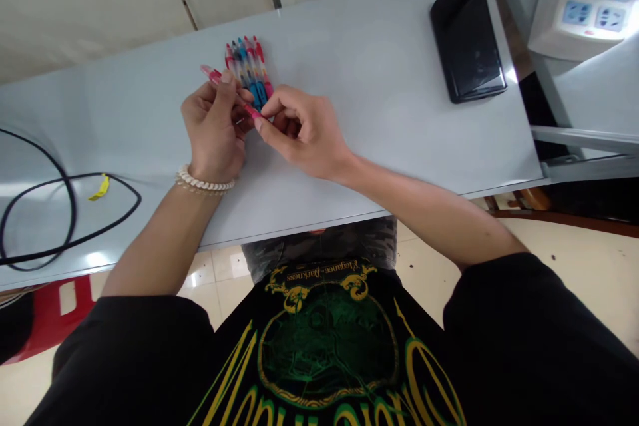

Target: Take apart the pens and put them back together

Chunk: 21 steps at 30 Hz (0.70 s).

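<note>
A pink-red pen (243, 105) slants between my two hands, over the near part of the table. My left hand (214, 120) is closed around its barrel, with the thumb on top and the clear end poking out at the upper left. At the pen's lower right end, my right hand (304, 130) pinches the pink tip between thumb and fingers. Just beyond the hands, several pens (247, 63) with red, blue and dark ends lie side by side in a row. The hands partly cover their near ends.
A black glossy box-like device (469, 46) lies at the table's right. A black cable (74, 196) with a yellow tag (100, 188) loops over the left side. Beyond the right edge is a white power strip (574, 30). The grey table (374, 80) ends close to my body.
</note>
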{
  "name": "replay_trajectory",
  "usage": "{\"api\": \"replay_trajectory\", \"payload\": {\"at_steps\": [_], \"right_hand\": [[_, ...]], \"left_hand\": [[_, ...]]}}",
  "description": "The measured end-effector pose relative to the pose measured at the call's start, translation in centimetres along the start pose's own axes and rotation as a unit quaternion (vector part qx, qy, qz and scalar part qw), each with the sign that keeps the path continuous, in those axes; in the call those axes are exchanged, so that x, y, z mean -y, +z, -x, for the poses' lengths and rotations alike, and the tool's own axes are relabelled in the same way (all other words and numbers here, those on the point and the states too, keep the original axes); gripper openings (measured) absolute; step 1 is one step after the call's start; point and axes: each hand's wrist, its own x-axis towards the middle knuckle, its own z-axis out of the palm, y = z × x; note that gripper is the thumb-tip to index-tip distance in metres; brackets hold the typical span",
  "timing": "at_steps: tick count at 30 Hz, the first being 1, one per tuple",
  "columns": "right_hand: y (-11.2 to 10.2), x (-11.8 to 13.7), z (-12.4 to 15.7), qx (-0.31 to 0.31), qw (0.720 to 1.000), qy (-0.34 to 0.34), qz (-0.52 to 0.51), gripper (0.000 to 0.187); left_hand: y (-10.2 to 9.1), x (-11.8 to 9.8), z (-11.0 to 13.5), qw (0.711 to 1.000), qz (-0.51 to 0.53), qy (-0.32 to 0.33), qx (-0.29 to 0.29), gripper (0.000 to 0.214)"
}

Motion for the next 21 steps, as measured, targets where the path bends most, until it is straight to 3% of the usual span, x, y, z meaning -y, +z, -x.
{"api": "replay_trajectory", "payload": {"at_steps": [13,21], "right_hand": [[0.04,0.3,0.06,-0.011,1.0,-0.014,-0.012,0.037],[0.22,0.26,0.14,-0.019,0.997,-0.071,0.007,0.027]], "left_hand": [[0.27,-0.21,-0.06,1.0,0.006,-0.003,-0.006,0.04],[0.18,-0.22,-0.17,0.999,-0.017,-0.02,-0.019,0.047]]}}
